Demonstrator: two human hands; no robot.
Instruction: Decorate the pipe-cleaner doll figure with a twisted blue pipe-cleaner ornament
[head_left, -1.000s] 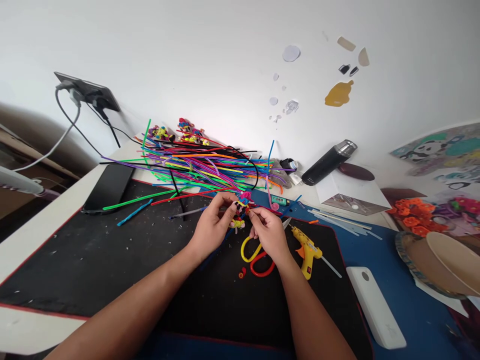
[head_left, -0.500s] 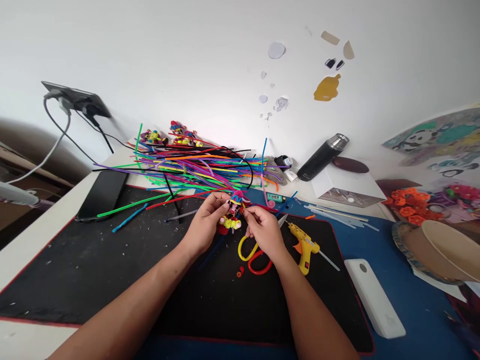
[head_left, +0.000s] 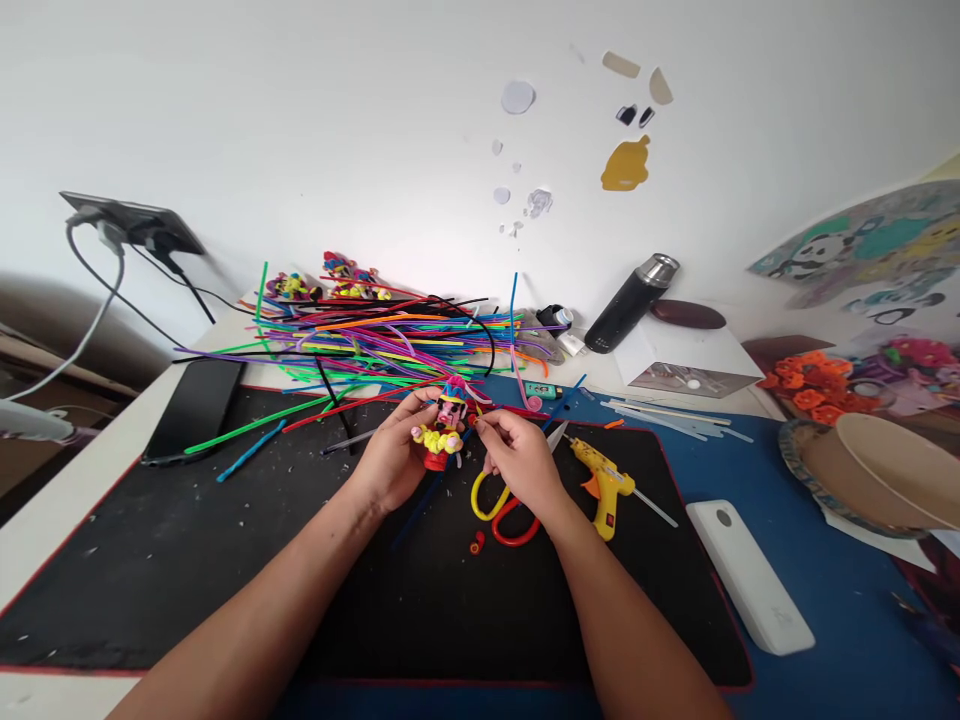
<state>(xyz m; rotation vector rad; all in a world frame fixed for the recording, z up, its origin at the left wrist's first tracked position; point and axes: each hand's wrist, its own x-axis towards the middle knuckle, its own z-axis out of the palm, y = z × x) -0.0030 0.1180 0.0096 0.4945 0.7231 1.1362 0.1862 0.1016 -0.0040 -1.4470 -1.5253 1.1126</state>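
Observation:
Upright in my left hand (head_left: 395, 450) is a small pipe-cleaner doll (head_left: 442, 438), with a pink and blue hat, yellow arms and a red base. My fingers are wrapped round its left side and back. Just to the doll's right, my right hand (head_left: 519, 452) pinches a tiny yellow and orange-red piece (head_left: 478, 413); its exact shape is too small to make out. Scissors (head_left: 516, 523) with yellow and red handles lie beneath my right hand, partly covered by it. A small red coil (head_left: 477, 543) rests on the black mat below them.
A yellow glue gun (head_left: 604, 480) lies right of the scissors. Behind my hands stretches a heap of coloured pipe cleaners (head_left: 390, 335), with finished dolls (head_left: 349, 275) behind it. A phone (head_left: 193, 410), a black flask (head_left: 632, 305), glue sticks (head_left: 664, 417) and a white power bank (head_left: 750, 577) surround the mat (head_left: 187, 560).
My left hand has moved slightly left and turned the doll, so its face and red base show more. The right hand has drawn apart from the doll with the tiny piece. The view has shifted.

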